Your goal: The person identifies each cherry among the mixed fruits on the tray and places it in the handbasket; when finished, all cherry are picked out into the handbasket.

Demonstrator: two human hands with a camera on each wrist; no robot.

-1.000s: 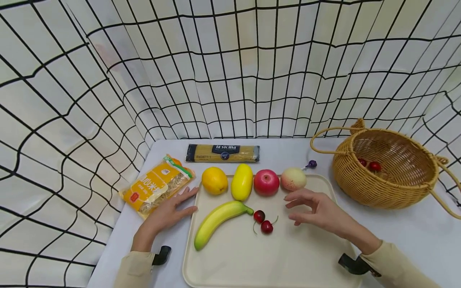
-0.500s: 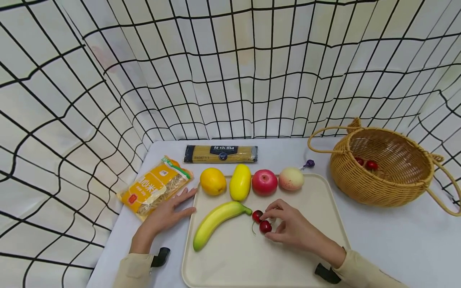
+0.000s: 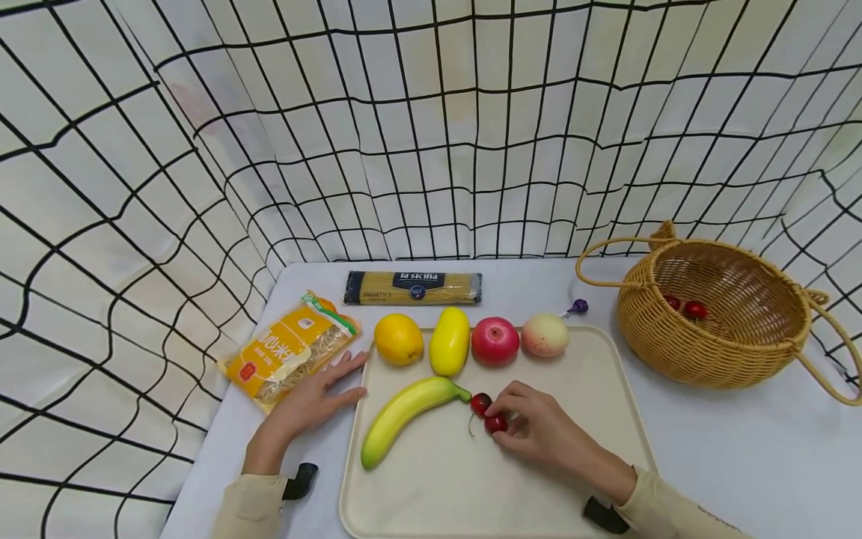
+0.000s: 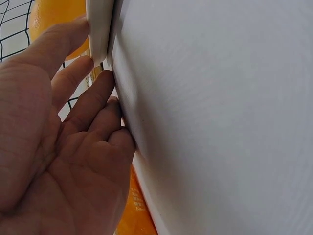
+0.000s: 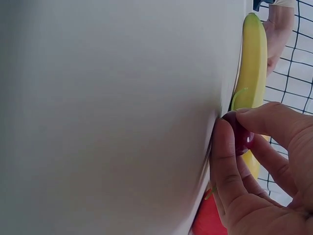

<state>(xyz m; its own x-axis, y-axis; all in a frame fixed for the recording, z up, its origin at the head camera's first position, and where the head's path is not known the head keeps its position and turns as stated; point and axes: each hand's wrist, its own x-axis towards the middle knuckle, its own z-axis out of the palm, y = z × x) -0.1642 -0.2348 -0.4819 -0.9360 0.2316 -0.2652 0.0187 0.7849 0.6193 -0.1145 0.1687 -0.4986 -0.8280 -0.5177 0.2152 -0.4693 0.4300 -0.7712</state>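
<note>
On the cream tray (image 3: 431, 494), my right hand (image 3: 548, 430) pinches a dark red cherry (image 3: 495, 424) between thumb and fingers; the right wrist view shows this cherry (image 5: 239, 132) at the fingertips, close over the tray. A second cherry (image 3: 480, 404) with a thin stem lies right beside it, near the tip of a banana (image 3: 407, 415). My left hand (image 3: 313, 397) has its fingers spread and rests at the tray's left edge. In the left wrist view its fingertips touch the tray rim (image 4: 99, 34).
Along the tray's back edge sit an orange (image 3: 399, 339), a yellow oval fruit (image 3: 450, 342), a red apple (image 3: 494, 341) and a peach (image 3: 545, 335). Behind are spaghetti (image 3: 414, 289) and a purple-wrapped lollipop (image 3: 578, 306). A yellow food bag (image 3: 292, 348) lies left; a wicker basket (image 3: 714, 352) holding cherries stands right.
My right hand has moved left and down from near the peach to the two cherries, and its fingers have closed on the nearer one. The left hand stays put.
</note>
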